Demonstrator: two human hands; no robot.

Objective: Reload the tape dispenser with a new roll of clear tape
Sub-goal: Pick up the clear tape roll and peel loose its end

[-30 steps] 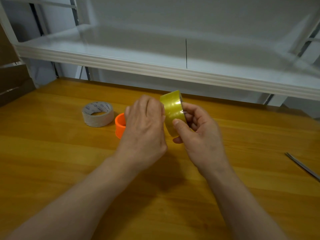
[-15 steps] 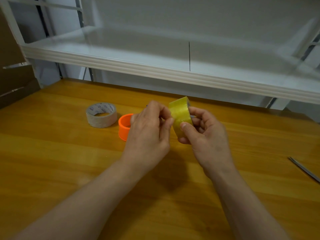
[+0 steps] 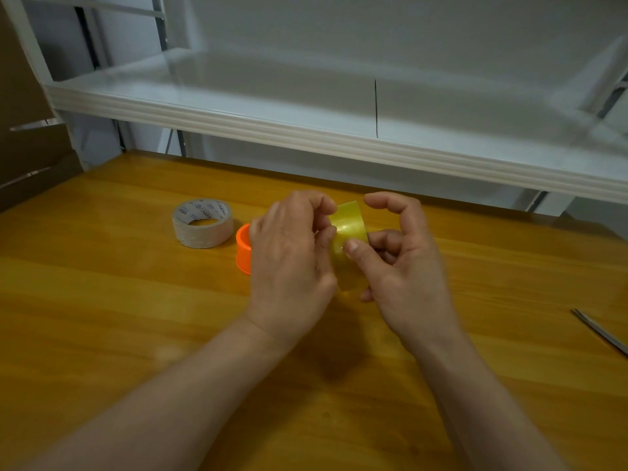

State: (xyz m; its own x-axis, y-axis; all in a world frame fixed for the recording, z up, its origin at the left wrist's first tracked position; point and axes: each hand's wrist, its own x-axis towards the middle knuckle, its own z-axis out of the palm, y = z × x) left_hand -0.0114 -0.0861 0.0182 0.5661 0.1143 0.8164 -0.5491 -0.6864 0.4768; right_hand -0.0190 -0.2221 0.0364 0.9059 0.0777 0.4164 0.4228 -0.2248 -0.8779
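Note:
A yellowish clear tape roll (image 3: 350, 232) stands on edge above the wooden table, held between both hands. My right hand (image 3: 404, 266) grips it from the right, thumb pressed on the outer band, index finger arched over the top. My left hand (image 3: 292, 263) holds its left side, fingertips touching the band near the right thumb. An orange plastic piece (image 3: 243, 248), round and open-topped, sits on the table just behind my left hand, mostly hidden by it.
A nearly used-up roll with a printed cardboard core (image 3: 203, 222) lies flat left of the orange piece. Scissors blades (image 3: 601, 331) poke in at the right edge. A white shelf (image 3: 306, 130) overhangs the table's far side. Cardboard (image 3: 30, 158) leans at the left.
Both hands have lowered the tape roll slightly and turned it. My right index finger has lifted off and now arches over the roll's top; the left fingertips have shifted along the band.

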